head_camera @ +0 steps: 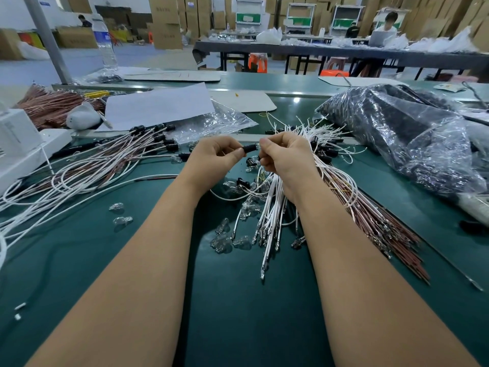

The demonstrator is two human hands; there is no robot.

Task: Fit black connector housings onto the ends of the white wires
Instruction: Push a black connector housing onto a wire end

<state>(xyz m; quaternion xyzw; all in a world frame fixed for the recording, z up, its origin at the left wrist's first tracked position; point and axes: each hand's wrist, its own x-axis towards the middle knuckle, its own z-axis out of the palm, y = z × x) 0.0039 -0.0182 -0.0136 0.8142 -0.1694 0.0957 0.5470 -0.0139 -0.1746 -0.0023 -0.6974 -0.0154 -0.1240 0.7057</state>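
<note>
A small black connector housing (249,148) is held above the green mat between both hands. My left hand (214,160) pinches its left end with thumb and fingers. My right hand (284,158) pinches its right end, where something small and clear shows, and white wires run down under that palm. A loose bundle of white wires (270,221) with metal terminals lies below my right hand. Finished wires with black housings (148,147) fan out to the left.
Clear glass bulbs (225,242) are scattered on the green mat (238,313). A plastic bag of black parts (402,133) lies at the right, reddish-brown wires (391,226) beside it. A white device (18,144), paper sheet (158,104) and water bottle (105,41) stand at the left and back.
</note>
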